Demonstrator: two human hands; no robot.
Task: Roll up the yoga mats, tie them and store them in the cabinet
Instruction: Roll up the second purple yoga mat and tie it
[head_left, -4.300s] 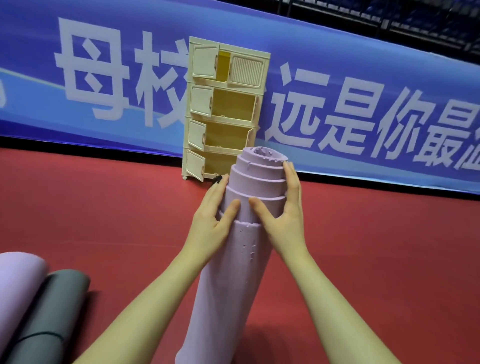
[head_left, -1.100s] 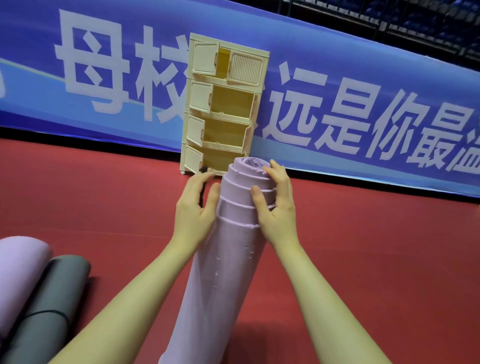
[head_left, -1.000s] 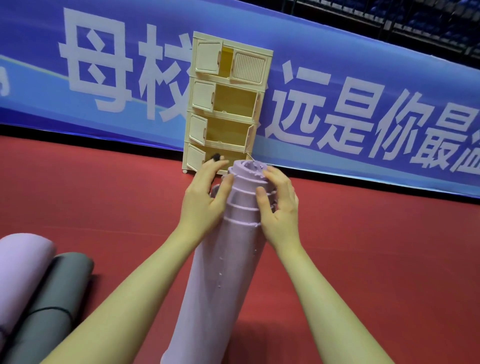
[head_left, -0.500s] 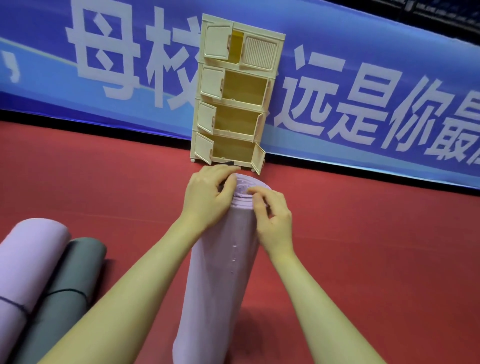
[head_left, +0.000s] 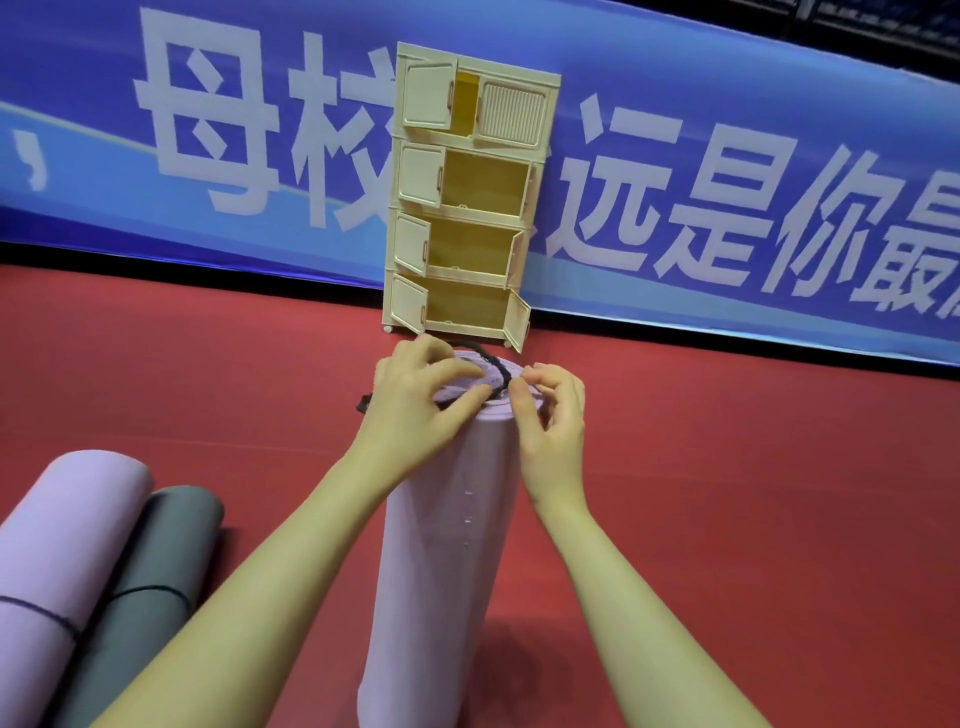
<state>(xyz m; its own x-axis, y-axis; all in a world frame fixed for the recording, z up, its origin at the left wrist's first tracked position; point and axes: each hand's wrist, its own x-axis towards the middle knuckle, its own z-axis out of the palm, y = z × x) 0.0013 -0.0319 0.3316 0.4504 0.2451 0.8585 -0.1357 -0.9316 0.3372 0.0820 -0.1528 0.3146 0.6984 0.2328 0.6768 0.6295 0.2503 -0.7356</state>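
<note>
Atop the upright purple mat (head_left: 441, 519), both hands work a black cord (head_left: 491, 366) — left hand (head_left: 415, 400) fingers curled gripping the rim, right hand (head_left: 550, 415) pinching the cord.

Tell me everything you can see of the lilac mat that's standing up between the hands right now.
The lilac mat is a tightly rolled, matte, foam-looking cylinder standing on end on the red floor, leaning slightly. Its spiral layers show at the top end and a few small dimples mark its side. A black cord lies across the top. The left hand holds the upper edge, thumb against the side; the right hand pinches the cord at the rim. No tie circles its body yet.
</note>
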